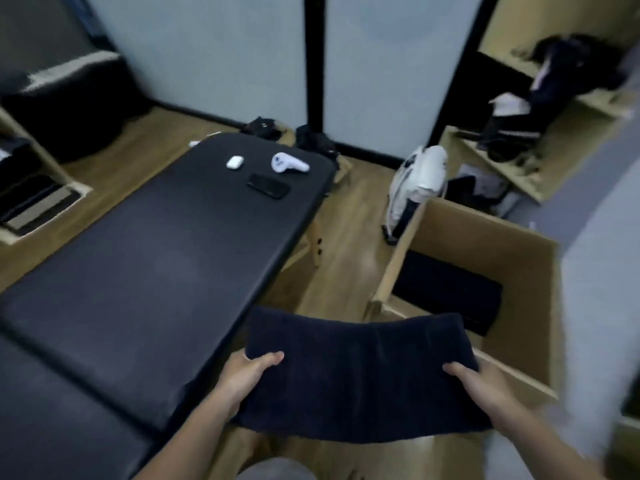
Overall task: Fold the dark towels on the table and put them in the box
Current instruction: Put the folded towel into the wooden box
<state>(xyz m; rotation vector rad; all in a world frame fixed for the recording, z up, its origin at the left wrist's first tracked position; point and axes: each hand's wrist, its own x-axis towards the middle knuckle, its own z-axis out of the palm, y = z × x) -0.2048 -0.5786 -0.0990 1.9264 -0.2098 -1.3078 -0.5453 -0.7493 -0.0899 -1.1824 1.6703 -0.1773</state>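
Dark folded towel (356, 372), sagging slab, gripped both ends.

The person's left forearm (197, 431) and right forearm (540, 431) are bare right down to the lower edge of the view, and so are the left hand (247, 370) and the right hand (474, 379). Between the arms, at the very bottom, shows a rounded patch of grey cloth (273, 471). It is a worn garment, too blurred to name.
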